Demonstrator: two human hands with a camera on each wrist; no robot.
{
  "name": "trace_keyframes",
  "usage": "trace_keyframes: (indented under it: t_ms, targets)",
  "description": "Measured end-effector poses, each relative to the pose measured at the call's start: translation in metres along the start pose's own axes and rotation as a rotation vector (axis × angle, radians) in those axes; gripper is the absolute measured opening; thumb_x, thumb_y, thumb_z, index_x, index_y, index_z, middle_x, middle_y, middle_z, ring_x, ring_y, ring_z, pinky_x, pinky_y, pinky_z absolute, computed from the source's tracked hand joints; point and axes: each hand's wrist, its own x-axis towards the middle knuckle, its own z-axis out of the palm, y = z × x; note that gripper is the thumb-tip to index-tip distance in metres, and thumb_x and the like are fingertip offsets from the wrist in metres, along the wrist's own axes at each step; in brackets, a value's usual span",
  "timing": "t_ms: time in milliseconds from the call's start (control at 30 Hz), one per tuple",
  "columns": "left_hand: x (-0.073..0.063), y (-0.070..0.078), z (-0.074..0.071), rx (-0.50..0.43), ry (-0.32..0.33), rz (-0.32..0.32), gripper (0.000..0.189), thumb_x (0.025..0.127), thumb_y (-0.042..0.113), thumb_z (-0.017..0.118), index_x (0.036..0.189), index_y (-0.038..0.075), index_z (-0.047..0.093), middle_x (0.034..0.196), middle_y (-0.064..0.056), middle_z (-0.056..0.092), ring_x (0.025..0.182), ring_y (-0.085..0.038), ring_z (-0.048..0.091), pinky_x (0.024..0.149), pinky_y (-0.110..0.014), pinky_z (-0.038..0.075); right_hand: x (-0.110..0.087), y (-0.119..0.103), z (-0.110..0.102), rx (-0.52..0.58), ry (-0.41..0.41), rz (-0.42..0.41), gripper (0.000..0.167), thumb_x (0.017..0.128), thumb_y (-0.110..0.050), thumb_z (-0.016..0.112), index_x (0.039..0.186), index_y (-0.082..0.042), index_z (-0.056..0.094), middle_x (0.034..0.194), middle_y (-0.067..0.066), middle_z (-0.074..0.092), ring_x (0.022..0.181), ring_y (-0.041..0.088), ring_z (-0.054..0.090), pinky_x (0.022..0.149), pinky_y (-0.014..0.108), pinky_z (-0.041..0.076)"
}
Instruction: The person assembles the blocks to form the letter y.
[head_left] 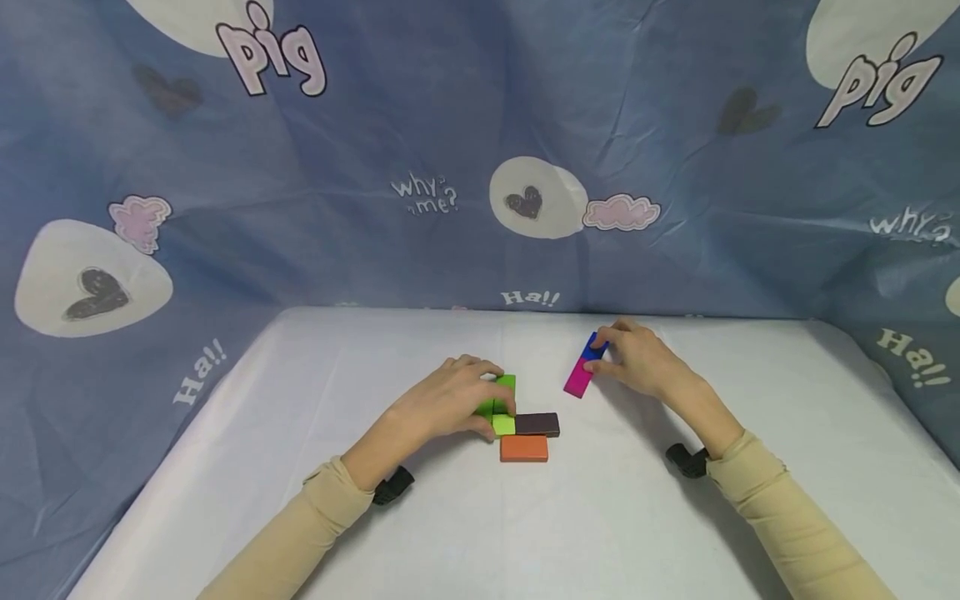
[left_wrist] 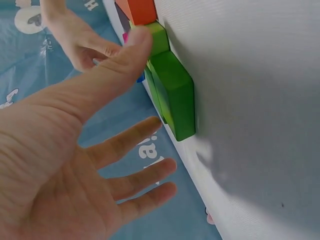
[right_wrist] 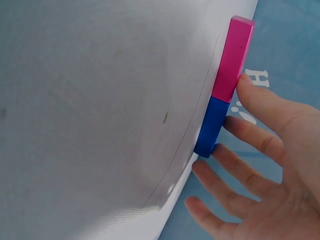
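Note:
Toward the back of the table, my right hand (head_left: 637,360) touches a magenta block (right_wrist: 233,60) and a blue block (right_wrist: 212,126) joined end to end in a slanted line. The thumb meets the magenta one and the index fingertip the blue one; the other fingers spread loosely. My left hand (head_left: 450,402) hovers around two green blocks (left_wrist: 176,95) and a small lime block (head_left: 504,425), its fingers apart in the left wrist view. Beside the lime block lies a dark brown block (head_left: 537,425), with an orange block (head_left: 524,449) just in front. The left hand partly hides the green blocks.
A white cloth (head_left: 600,525) covers the table. Behind it hangs a blue patterned curtain (head_left: 450,108), which also runs along both sides. A black wrist device (head_left: 393,486) sits under the left wrist, another black device (head_left: 686,460) under the right.

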Motion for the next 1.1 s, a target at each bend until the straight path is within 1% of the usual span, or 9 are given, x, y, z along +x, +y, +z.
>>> trace_keyframes:
  t_ms: [167, 300, 367, 467, 533, 633, 733, 933, 1100]
  targets:
    - [-0.001, 0.002, 0.001, 0.015, -0.011, -0.015, 0.041, 0.082, 0.047, 0.091, 0.117, 0.031, 0.076, 0.154, -0.012, 0.062, 0.146, -0.046, 0.054, 0.116, -0.063, 0.046, 0.001, 0.001, -0.001, -0.007, 0.006, -0.006, 0.035, 0.094, -0.029, 0.084, 0.117, -0.005, 0.075, 0.120, 0.022, 0.069, 0.096, 0.033, 0.065, 0.094, 0.057, 0.057]
    - [-0.002, 0.003, 0.002, 0.036, 0.007, 0.001, 0.043, 0.081, 0.050, 0.091, 0.115, 0.029, 0.074, 0.152, -0.011, 0.063, 0.145, -0.044, 0.054, 0.118, -0.060, 0.045, 0.001, 0.001, -0.002, -0.012, 0.000, -0.008, 0.035, 0.094, -0.029, 0.084, 0.118, -0.005, 0.075, 0.119, 0.022, 0.069, 0.094, 0.032, 0.064, 0.092, 0.056, 0.057]
    - [-0.002, 0.004, 0.002, 0.042, 0.027, 0.020, 0.045, 0.079, 0.049, 0.093, 0.114, 0.029, 0.074, 0.145, -0.007, 0.066, 0.137, -0.038, 0.058, 0.117, -0.056, 0.046, 0.001, 0.001, -0.002, -0.014, -0.004, -0.007, 0.035, 0.094, -0.029, 0.084, 0.118, -0.005, 0.075, 0.118, 0.022, 0.069, 0.094, 0.031, 0.064, 0.091, 0.056, 0.057]
    - [0.000, 0.007, 0.002, 0.059, 0.050, 0.057, 0.048, 0.075, 0.048, 0.095, 0.114, 0.029, 0.074, 0.128, 0.001, 0.072, 0.117, -0.028, 0.060, 0.109, -0.047, 0.049, 0.001, 0.001, -0.002, -0.016, -0.006, -0.004, 0.036, 0.094, -0.030, 0.084, 0.118, -0.005, 0.075, 0.119, 0.022, 0.069, 0.093, 0.031, 0.064, 0.091, 0.056, 0.057]
    - [0.001, 0.009, 0.002, 0.069, 0.049, 0.072, 0.048, 0.074, 0.046, 0.096, 0.115, 0.030, 0.075, 0.119, 0.006, 0.074, 0.104, -0.022, 0.056, 0.102, -0.042, 0.049, 0.000, 0.001, -0.002, -0.014, -0.007, -0.002, 0.036, 0.095, -0.030, 0.084, 0.118, -0.005, 0.075, 0.119, 0.022, 0.069, 0.094, 0.031, 0.064, 0.092, 0.057, 0.057]
    - [0.001, 0.011, 0.002, 0.066, 0.029, 0.071, 0.045, 0.075, 0.041, 0.096, 0.114, 0.030, 0.078, 0.115, 0.010, 0.077, 0.096, -0.017, 0.051, 0.097, -0.038, 0.048, 0.000, 0.001, -0.002, -0.010, -0.007, -0.003, 0.035, 0.095, -0.030, 0.084, 0.117, -0.005, 0.074, 0.120, 0.023, 0.069, 0.096, 0.033, 0.065, 0.094, 0.058, 0.057]
    - [0.000, 0.012, 0.002, 0.062, 0.024, 0.065, 0.041, 0.076, 0.038, 0.097, 0.112, 0.029, 0.080, 0.114, 0.012, 0.079, 0.097, -0.016, 0.052, 0.097, -0.037, 0.049, 0.001, 0.001, -0.003, -0.008, -0.006, -0.005, 0.035, 0.095, -0.030, 0.084, 0.117, -0.005, 0.074, 0.120, 0.023, 0.069, 0.097, 0.034, 0.066, 0.095, 0.058, 0.057]
    - [0.000, 0.012, 0.003, 0.045, 0.034, 0.068, 0.036, 0.075, 0.036, 0.098, 0.107, 0.029, 0.082, 0.105, 0.016, 0.079, 0.103, -0.018, 0.058, 0.095, -0.036, 0.049, 0.002, 0.001, -0.003, -0.015, -0.007, -0.007, 0.035, 0.095, -0.030, 0.084, 0.117, -0.005, 0.074, 0.119, 0.022, 0.069, 0.094, 0.032, 0.063, 0.092, 0.056, 0.057]
    - [0.001, 0.012, 0.004, 0.025, 0.017, 0.052, 0.036, 0.077, 0.038, 0.098, 0.109, 0.028, 0.084, 0.104, 0.016, 0.080, 0.100, -0.016, 0.056, 0.094, -0.035, 0.048, 0.002, 0.001, -0.001, -0.019, -0.010, -0.002, 0.036, 0.095, -0.031, 0.083, 0.117, -0.005, 0.074, 0.119, 0.022, 0.069, 0.095, 0.032, 0.064, 0.092, 0.056, 0.057]
